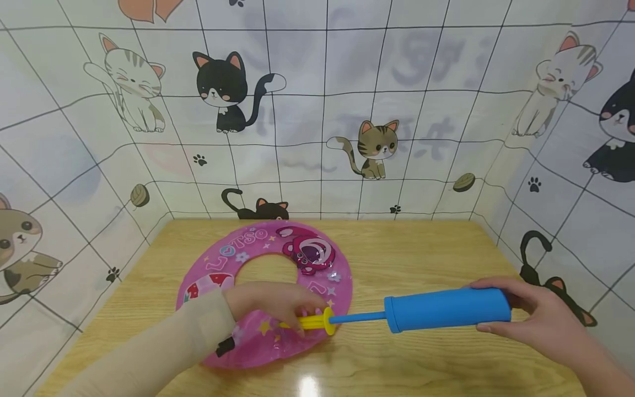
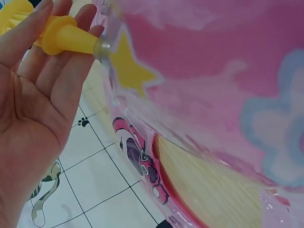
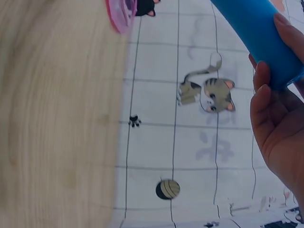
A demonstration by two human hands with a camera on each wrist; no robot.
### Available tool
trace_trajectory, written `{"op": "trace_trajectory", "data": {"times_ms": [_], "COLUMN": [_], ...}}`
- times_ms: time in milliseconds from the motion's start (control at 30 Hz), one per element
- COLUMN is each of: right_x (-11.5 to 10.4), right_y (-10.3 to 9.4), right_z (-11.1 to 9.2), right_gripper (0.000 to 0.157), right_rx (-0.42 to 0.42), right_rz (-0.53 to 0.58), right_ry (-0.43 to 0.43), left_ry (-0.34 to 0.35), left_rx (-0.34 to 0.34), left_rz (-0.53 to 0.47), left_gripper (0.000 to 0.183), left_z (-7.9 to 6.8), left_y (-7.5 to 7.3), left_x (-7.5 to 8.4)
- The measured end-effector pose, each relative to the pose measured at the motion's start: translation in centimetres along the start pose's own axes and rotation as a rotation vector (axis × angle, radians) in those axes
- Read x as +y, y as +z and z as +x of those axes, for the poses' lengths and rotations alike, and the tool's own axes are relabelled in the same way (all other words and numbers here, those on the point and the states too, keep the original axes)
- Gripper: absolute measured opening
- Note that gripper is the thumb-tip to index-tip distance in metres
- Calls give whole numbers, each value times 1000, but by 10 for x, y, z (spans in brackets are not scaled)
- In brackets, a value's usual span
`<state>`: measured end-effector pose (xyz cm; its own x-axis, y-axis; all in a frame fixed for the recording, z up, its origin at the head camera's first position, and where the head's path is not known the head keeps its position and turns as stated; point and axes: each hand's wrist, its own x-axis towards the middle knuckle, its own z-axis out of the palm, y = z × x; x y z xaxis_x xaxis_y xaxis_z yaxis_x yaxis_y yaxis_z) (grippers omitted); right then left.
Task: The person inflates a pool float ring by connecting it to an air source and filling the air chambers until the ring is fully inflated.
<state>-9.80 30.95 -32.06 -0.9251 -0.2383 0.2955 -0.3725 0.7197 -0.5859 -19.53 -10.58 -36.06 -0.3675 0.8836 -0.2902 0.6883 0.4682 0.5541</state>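
A pink swim ring (image 1: 342,281) with cartoon bear prints lies on the table, looking partly inflated. My left hand (image 1: 278,300) holds the yellow nozzle (image 1: 313,322) of a hand pump between thumb and fingers, over the ring's near side. In the left wrist view, the nozzle's tip meets the clear valve (image 2: 101,49) of the ring. A thin blue rod (image 1: 359,317) joins the nozzle to the blue pump barrel (image 1: 446,310), a length of it standing out. My right hand (image 1: 541,325) grips the barrel's far right end, thumb and fingers on opposite sides.
The wooden table (image 1: 421,253) carries the ring on its left half. A white cloth wall (image 1: 307,110) printed with cats and grid lines encloses the back and both sides. The barrel is held above the table's right half.
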Motion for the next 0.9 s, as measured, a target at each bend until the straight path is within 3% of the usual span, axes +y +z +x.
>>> {"op": "trace_trajectory", "data": {"times_ms": [200,367,533,700,900], "right_x": [10,9,4,-1,-11], "right_y": [-19,-20,-4,19,45], "right_z": [-4,-3,0,4,12], "right_gripper": [58,58,56,56,54], "right_rx": [16,28,9,-7,-17], "right_rz": [-11,-38,25,115,157], "right_ry": [0,25,29,17,41], "left_ry": [-45,-95,-102,-54,-78], "left_rx": [-19,-27,-31,-17,-6], "left_rz": [-25,-86,-141,-69,-34], "left_gripper": [42,37,35,36,35], "left_z": [-4,-5,-5,-2,3], "left_y": [0,2,5,4,1], "left_x": [-3,-3,-4,-2,3]}}
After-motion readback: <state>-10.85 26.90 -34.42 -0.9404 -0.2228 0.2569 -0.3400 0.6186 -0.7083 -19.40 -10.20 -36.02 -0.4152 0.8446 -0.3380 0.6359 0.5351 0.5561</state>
